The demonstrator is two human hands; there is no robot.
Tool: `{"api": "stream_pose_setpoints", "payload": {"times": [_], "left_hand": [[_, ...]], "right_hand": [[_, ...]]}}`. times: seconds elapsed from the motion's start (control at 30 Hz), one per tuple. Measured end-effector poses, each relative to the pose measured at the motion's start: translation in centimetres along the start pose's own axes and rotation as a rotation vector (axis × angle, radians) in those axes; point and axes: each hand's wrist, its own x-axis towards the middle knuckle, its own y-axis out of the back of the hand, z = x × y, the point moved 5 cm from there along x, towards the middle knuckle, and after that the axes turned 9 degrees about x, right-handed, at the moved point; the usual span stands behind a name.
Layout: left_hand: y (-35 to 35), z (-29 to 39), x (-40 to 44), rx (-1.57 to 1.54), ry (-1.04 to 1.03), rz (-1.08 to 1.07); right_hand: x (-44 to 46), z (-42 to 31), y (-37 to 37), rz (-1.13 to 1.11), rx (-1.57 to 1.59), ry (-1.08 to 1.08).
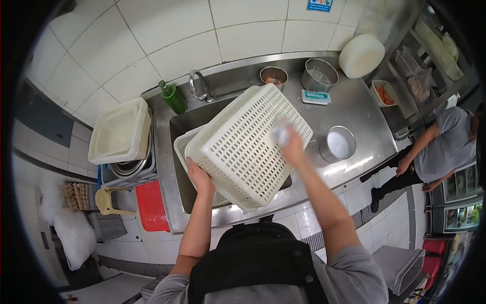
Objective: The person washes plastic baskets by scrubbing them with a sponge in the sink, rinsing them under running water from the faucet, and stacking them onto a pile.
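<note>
A cream perforated plastic basket (pixel 248 147) is tilted over the sink, its slotted bottom facing up. My left hand (pixel 200 178) grips its lower left edge, fingers wrapped round the rim. Against the right part of the slotted bottom, my right hand (pixel 292 147) is closed on a whitish scrubber (pixel 280 133); motion blurs it, so its exact kind is unclear. Another cream basket (pixel 183 147) sits in the sink (pixel 177 124) beneath, mostly hidden.
A green bottle (pixel 173 97) stands beside the faucet (pixel 200 87). On the steel counter are a pot of white liquid (pixel 338 144), an empty metal pot (pixel 320 76), a small pot with scraps (pixel 273 76) and a teal-white brush (pixel 316 97). Stacked baskets (pixel 120 130) stand left; a person (pixel 435 147) is at right.
</note>
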Motion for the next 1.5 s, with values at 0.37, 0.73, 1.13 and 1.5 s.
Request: {"api": "stream_pose_setpoints", "payload": {"times": [0.37,0.73,1.13,1.5], "left_hand": [[1.3,1.3,0.5,-0.121,0.013,-0.063],[21.2,9.5,-2.4,-0.17,-0.06,0.187],[16.5,14.2,-12.1,-0.308,-0.018,0.277],[-3.4,14.7,-3.9,-0.472,0.185,-0.149]], "right_hand": [[-5.3,6.7,6.4,0.171,-0.414,-0.033],[-1.7,11.6,23.3,0.644,-0.61,-0.034],[12.0,1.7,-6.8,-0.176,-0.309,0.452],[25.6,-1.0,-26.2,-1.005,-0.672,0.269]]}}
